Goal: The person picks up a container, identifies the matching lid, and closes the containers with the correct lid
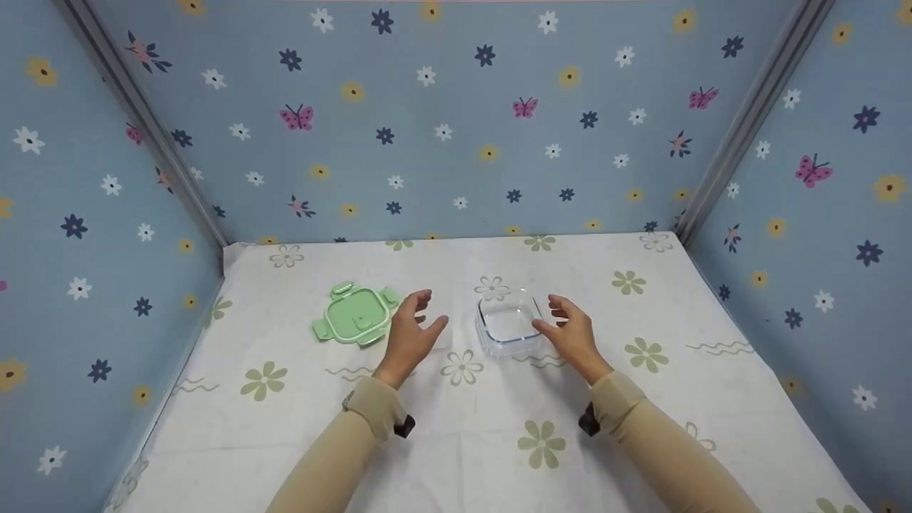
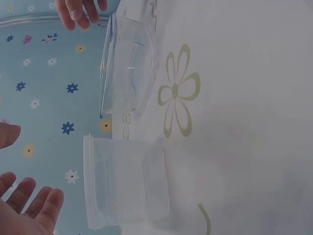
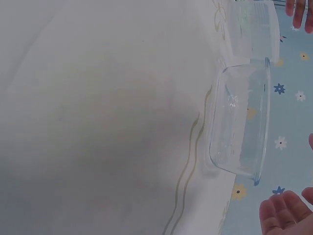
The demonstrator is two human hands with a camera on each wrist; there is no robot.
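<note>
The clear glass container (image 1: pixel 507 325) sits on the cloth-covered surface (image 1: pixel 641 427), between both hands. The left hand (image 1: pixel 413 335) and right hand (image 1: pixel 570 333) hover just beside it, each grip apart and holding nothing. The green lid (image 1: pixel 356 313) lies off it, left of the left hand

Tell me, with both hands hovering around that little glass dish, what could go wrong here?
The clear glass container sits between the left hand and the right hand, neither gripping it yet. Smooth glass might slip from bare fingers if lifted unevenly. The tablecloth could also bunch or slide if the dish is pushed. The green lid lies just behind the left hand, so a backward sweep might knock it.
</note>
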